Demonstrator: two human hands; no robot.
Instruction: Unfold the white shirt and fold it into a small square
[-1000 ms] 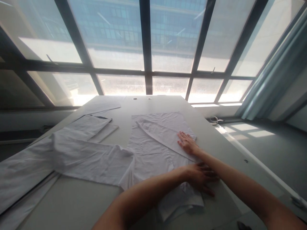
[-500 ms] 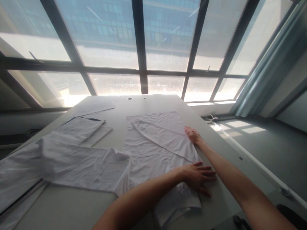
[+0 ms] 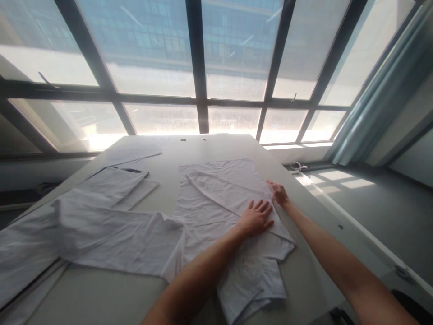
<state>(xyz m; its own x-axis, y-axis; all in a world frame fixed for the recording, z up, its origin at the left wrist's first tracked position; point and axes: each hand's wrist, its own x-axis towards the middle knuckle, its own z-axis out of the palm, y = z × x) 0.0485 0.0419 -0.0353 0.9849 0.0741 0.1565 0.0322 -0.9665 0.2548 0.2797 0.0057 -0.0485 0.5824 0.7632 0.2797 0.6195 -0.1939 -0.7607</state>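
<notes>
A white, wrinkled garment [image 3: 203,198], like a shirt or coat, lies spread on the table, with a sleeve-like strip folded slantwise across it. My left hand [image 3: 256,217] rests palm down on this cloth, fingers spread. Just beyond it, my right hand [image 3: 278,193] touches the garment's right edge; its fingers are stretched out and nothing shows in them. Below my left hand, the near end of the cloth has uneven, layered corners. My left forearm hides part of the middle.
More white cloth with dark edging [image 3: 101,185] covers the table's left side. The pale table [image 3: 216,146] reaches toward large windows, with a round hole near its far edge. A white cable [image 3: 299,167] lies beyond the right edge, and a blue-grey curtain [image 3: 375,99] hangs at right.
My left hand has moved away from me and leftward, from the garment's near right edge onto the cloth. My right hand has shifted slightly right, and a corner of the cloth now juts out rightward.
</notes>
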